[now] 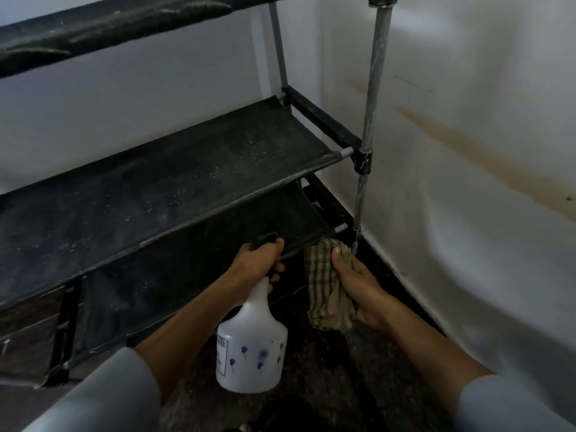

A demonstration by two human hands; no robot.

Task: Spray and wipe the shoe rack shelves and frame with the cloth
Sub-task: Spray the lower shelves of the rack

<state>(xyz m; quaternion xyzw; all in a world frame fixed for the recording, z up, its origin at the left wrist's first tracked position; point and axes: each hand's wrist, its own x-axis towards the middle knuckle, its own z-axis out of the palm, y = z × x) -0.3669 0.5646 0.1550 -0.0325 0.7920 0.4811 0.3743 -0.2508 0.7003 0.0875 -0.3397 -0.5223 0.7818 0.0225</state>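
Note:
The shoe rack (174,185) has black fabric shelves speckled with dust and grey metal poles (372,98). My left hand (260,260) grips the black trigger head of a white spray bottle (251,350) with blue flower prints, its nozzle pointing at the lower shelf. My right hand (358,282) holds a tan checked cloth (324,288) against the front right corner of the lowest shelf, by the foot of the pole. The bottle hangs just in front of the rack's lower front bar.
A white wall (467,151) with a brown streak stands close to the rack's right side. A dark skirting strip runs along its base. The floor (311,385) is dark and mottled. The top shelf (109,29) overhangs at the upper left.

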